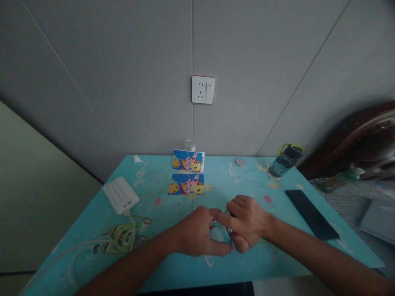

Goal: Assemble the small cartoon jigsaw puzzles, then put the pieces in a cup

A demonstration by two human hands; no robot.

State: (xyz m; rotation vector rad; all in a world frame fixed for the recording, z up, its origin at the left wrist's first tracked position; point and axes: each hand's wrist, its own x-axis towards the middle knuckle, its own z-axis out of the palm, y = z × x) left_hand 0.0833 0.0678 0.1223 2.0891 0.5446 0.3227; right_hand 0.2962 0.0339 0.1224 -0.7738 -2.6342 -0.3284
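Near the front middle of the table, my left hand (200, 231) curls around a small rounded item (219, 232) with a pale, partly coloured surface, whose kind I cannot make out. My right hand (244, 222) is closed against its right side, fingers bent. A shiny edge shows between the two hands, but the fingers hide most of it. Beyond them lies a cartoon picture card (187, 184) in blue, pink and yellow. Behind it, a second matching card (188, 160) stands in front of a clear container (190, 145).
A white power bank (121, 195) with a cable is on the left. A round silvery disc (240, 163) lies at the back. To the right are a dark-lidded water bottle (285, 161) and a black flat strip (311, 214). The blue patterned table (166, 269) meets a grey wall.
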